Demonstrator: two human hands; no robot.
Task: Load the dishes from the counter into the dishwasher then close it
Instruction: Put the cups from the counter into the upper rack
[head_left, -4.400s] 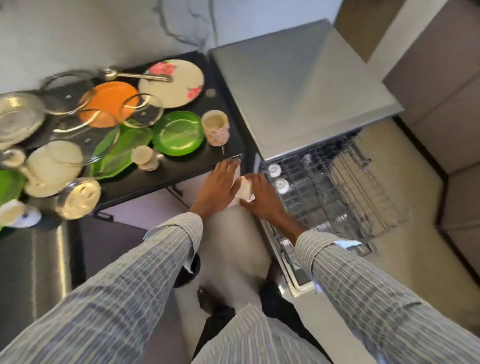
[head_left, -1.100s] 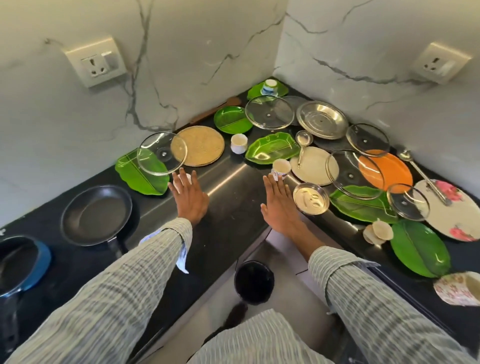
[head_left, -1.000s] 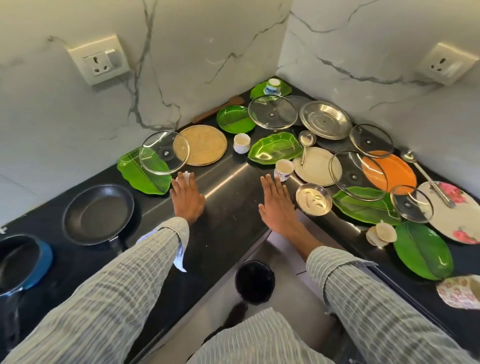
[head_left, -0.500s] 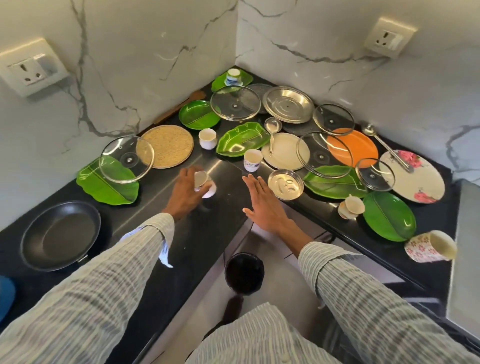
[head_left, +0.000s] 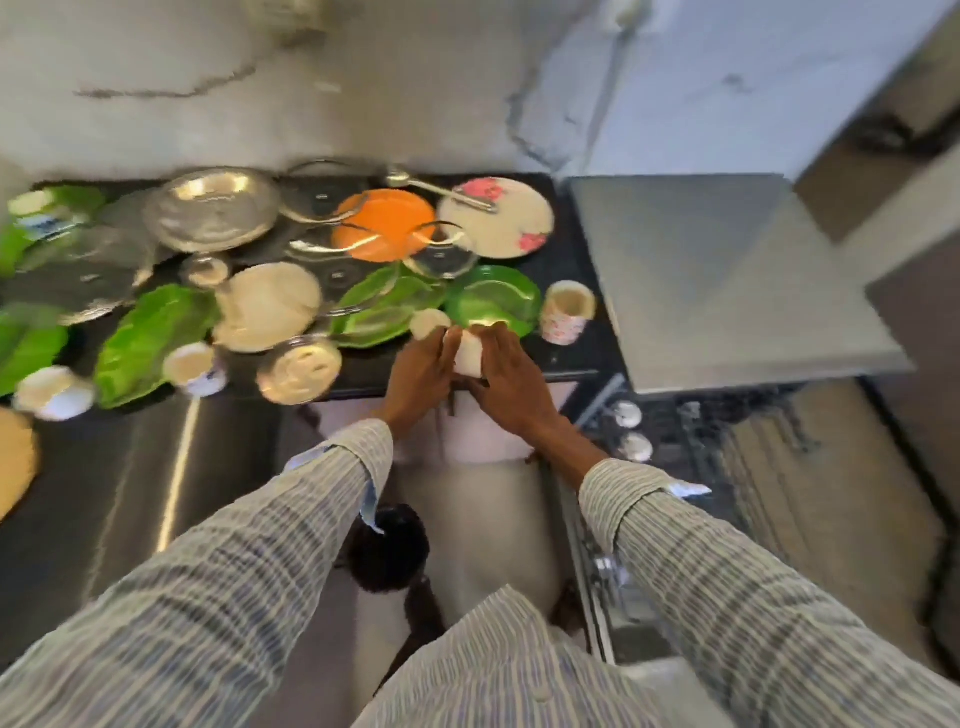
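1. Worktop (head_left: 566, 358), black, runs across the far-left; packed w/ dishes. Whole frame is motion-blurred.
2. Dishwasher (head_left: 727, 291), right of worktop: steel top, rack (head_left: 727, 457) pulled out below on the near-right, two small white cups (head_left: 631, 428) at its left edge.
3. Steel plate (head_left: 210, 210) far-left; orange plate (head_left: 384, 223) & floral plate (head_left: 496, 215) further right along the far wall, ladle (head_left: 441, 189) lying across the floral one.
4. Green plate (head_left: 493, 299) near worktop's right end, just far of the hands; floral mug (head_left: 566, 312) right beside it.
5. Left hand (head_left: 418, 376) & right hand (head_left: 511, 382) meet over the worktop's near edge, small white cup (head_left: 467, 353) between them. Fingers (head_left: 498, 338) of both hands curl round the cup; which hand bears it — can't tell.
6. Another small cup (head_left: 428, 322) sits on the worktop just far-left of the held one.
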